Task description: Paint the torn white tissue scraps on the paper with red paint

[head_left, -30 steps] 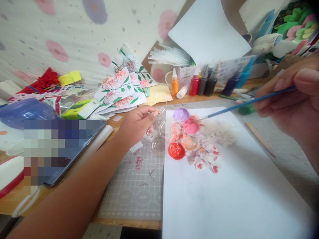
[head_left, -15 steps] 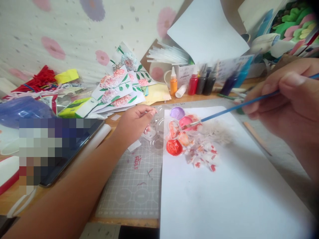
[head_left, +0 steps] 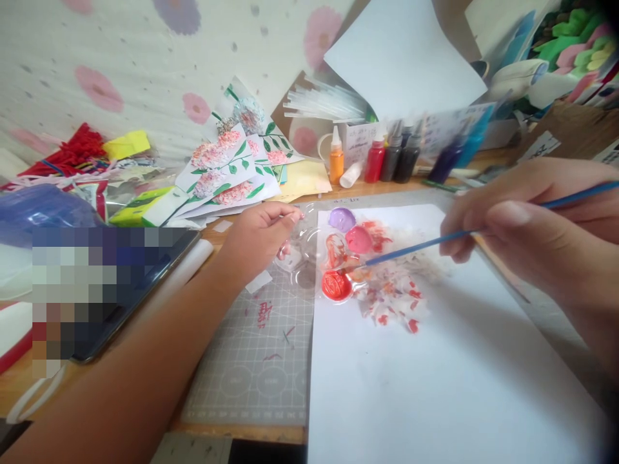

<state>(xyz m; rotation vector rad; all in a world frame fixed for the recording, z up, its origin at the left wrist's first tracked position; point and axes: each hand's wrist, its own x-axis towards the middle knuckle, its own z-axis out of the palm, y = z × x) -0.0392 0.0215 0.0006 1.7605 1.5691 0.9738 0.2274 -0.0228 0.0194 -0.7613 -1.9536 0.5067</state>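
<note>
My right hand (head_left: 536, 222) grips a blue-handled paintbrush (head_left: 420, 246) between thumb and fingers. Its tip is over the clear plastic paint palette (head_left: 309, 248), close to the round well of red paint (head_left: 336, 285). Pink paint (head_left: 358, 240) and purple paint (head_left: 342, 220) fill two other wells, and some wells are smeared orange. My left hand (head_left: 261, 235) pinches the palette's left edge. Part of the palette overlaps a white sheet of paper (head_left: 411, 393), which bears red and grey painted petal marks (head_left: 394, 308) right beside the wells.
Beneath the paper lies a grey cutting mat (head_left: 256, 386). Behind stand an orange paint bottle (head_left: 336, 161), a red paint bottle (head_left: 374, 162) and several dark ones. Painted flower cut-outs (head_left: 227, 167) lie at back left, near a tablet (head_left: 140, 290). A cardboard box (head_left: 565, 132) is at right.
My right hand has moved down and slightly left. The brush tip has gone from the pink paint toward the red paint. My left hand stays at the palette's edge.
</note>
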